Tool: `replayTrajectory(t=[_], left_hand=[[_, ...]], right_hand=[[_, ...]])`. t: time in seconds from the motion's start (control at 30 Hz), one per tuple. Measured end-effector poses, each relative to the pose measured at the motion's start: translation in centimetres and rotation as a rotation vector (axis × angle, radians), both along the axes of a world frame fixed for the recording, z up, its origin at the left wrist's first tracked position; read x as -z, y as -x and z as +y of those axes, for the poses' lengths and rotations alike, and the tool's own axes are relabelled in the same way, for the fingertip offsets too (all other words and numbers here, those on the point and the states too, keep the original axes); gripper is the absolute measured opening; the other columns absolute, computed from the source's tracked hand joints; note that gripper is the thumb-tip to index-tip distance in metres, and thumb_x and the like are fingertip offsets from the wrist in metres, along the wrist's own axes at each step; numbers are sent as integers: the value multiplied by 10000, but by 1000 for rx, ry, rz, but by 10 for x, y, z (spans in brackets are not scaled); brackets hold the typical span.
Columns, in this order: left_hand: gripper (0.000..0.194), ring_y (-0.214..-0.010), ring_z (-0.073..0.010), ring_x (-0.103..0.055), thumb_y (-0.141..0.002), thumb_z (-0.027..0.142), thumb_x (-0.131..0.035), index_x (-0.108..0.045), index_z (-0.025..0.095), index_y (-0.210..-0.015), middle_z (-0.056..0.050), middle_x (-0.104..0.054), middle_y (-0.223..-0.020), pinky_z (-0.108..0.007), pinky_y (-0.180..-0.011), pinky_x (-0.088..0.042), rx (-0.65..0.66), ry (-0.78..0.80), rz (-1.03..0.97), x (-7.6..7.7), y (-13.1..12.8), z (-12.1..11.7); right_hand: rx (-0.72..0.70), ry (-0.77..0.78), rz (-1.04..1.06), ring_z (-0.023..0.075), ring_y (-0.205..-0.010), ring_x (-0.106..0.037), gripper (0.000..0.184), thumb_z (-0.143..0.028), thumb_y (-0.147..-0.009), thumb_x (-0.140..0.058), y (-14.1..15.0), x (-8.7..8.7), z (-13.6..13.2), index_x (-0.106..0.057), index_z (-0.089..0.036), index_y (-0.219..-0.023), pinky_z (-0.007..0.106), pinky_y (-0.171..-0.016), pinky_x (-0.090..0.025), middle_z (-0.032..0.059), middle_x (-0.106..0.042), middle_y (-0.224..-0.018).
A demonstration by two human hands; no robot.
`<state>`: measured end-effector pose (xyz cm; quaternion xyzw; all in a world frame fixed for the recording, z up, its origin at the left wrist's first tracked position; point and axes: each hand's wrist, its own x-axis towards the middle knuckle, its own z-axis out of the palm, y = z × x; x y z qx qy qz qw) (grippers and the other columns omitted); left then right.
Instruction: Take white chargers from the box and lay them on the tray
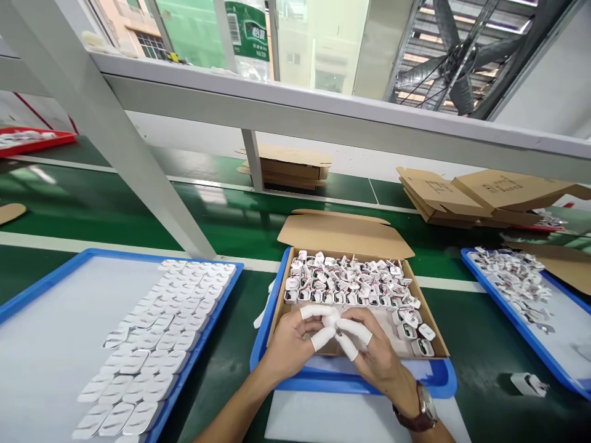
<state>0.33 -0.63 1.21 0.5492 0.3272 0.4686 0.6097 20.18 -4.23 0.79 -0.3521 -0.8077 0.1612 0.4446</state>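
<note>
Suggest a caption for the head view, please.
Left hand and right hand, in white finger covers, meet above an open cardboard box of small white parts.

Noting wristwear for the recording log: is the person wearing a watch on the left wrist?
No, the watch is on the wrist of the right hand, while the left hand has a bare wrist.

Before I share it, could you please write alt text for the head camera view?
A left hand and a right hand, fingertips wrapped in white, meet over an open cardboard box of small white parts. The box sits in a blue tray, between a tray of flat white pieces and another of loose parts.
</note>
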Motion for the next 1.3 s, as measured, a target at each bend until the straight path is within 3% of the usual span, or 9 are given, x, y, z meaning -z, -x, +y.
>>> replayTrajectory(t=[0.17, 0.37, 0.53, 0.7, 1.03, 1.3], left_hand=[[219, -984, -210, -761, -811, 152, -746, -758, 191, -1026, -74, -777, -1145, -284, -882, -637, 9, -14, 33, -3, 2, -2], [213, -1077, -254, -749, -840, 168, -746, -792, 209, -1043, -76, -751, -1249, -362, -949, -637, 58, -59, 10, -2, 5, -3], [279, -1156, -257, -718, -866, 135, -723, -794, 270, -1100, -38, -740, -1278, -384, -976, -626, 105, -116, -17, 0, 7, -4], [321, -1148, -238, -724, -871, 107, -712, -792, 318, -1100, 1, -748, -1259, -372, -984, -621, 90, -156, -15, 0, 6, -3], [287, -1174, -278, -709, -870, 168, -738, -785, 288, -1126, -31, -732, -1292, -420, -1001, -615, 57, -202, 106, 3, 6, -5], [272, -1187, -265, -695, -928, 169, -662, -743, 289, -1159, -52, -731, -1277, -428, -1029, -588, 44, -346, 178, 7, 6, -3]], right_hand=[[2, 266, 191, 230, -1178, -612, 354, -163, -963, -615, -3, 1, 1, -588, -315, -1281, 433, -1023, -533, 78, -605, -1247], [12, 453, 255, 252, -1312, -590, 435, -282, -975, -635, -7, 9, 1, -555, -309, -1402, 461, -1133, -480, 98, -602, -1425], [12, 454, 269, 229, -1221, -656, 391, -304, -971, -642, -6, 2, 1, -610, -317, -1360, 413, -1082, -531, 62, -686, -1319], [-6, 401, 290, 212, -1212, -641, 346, -249, -980, -623, -1, -3, 0, -629, -301, -1321, 383, -1069, -527, 66, -680, -1290], [-68, 403, 314, 216, -1195, -653, 319, -258, -989, -608, -3, 0, 3, -649, -299, -1303, 398, -1049, -537, 69, -685, -1277], [-65, 416, 310, 214, -1184, -659, 320, -265, -996, -592, -2, 0, 4, -635, -299, -1311, 397, -1040, -547, 69, -685, -1269]])
